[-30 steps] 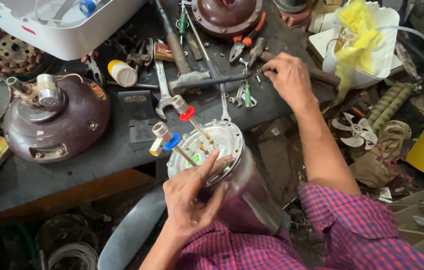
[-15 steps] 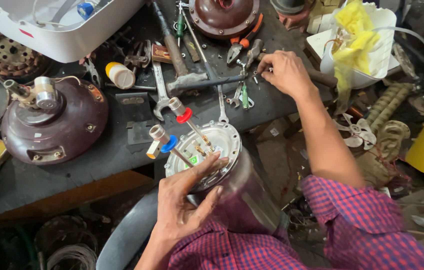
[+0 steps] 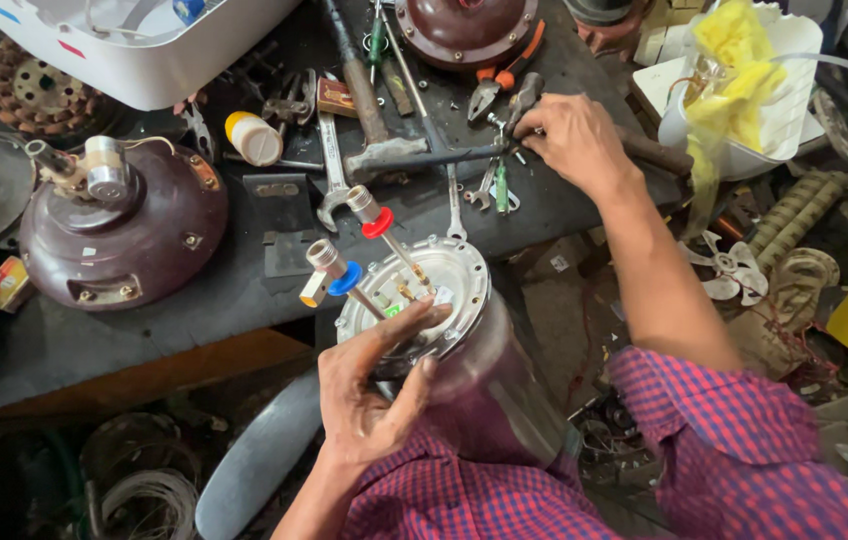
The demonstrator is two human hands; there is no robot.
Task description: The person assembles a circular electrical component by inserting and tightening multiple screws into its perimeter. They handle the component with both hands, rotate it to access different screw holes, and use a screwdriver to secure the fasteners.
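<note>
Round steel tank flange [image 3: 449, 270], two capped pipes [image 3: 344, 270]

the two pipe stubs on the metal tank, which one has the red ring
The upper pipe stub, nearer the wrench, has the red ring. The lower stub, nearer the left hand, has a blue ring and yellow tag.

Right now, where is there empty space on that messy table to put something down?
The barest patch of the dark bench is along its front edge, between the brown motor dome and the metal cylinder. Around the right hand, the hammer, pliers and spanners are crowded.
</note>
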